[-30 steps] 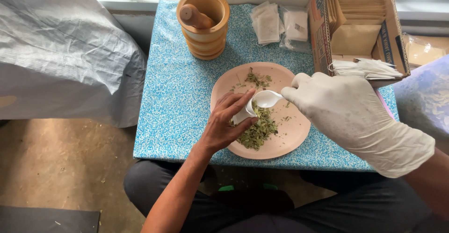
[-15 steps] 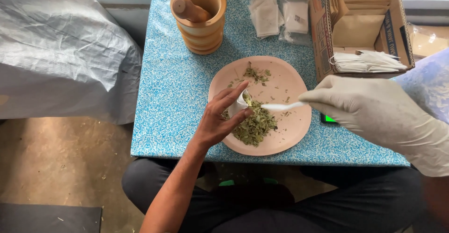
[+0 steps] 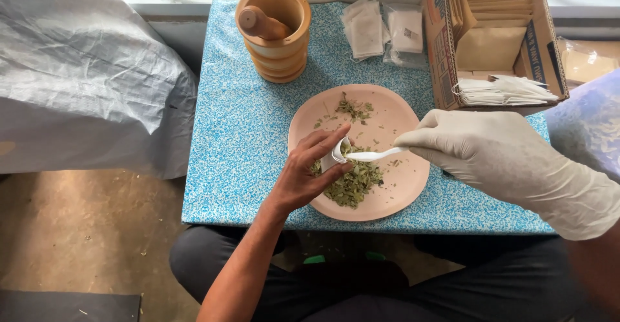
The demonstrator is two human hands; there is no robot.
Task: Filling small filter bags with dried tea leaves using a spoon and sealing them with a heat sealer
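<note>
Small white sachet, its mouth held open and tilted up, sits pinched between thumb and fingers of the bare left hand over the near-left part of the pink plate. A few green flakes show inside its mouth. The gloved right hand is clamped on the handle of a white plastic spoon, whose bowl touches the sachet's opening. On the plate lies a heap of dried green leaves just beside the sachet, with a smaller scatter near the far rim. The plate rests on a bench covered in blue speckled cloth. At the far edge stands a wooden mortar with its pestle leaning inside. A cardboard box at the far right holds brown envelopes and a stack of white sachets.
</note>
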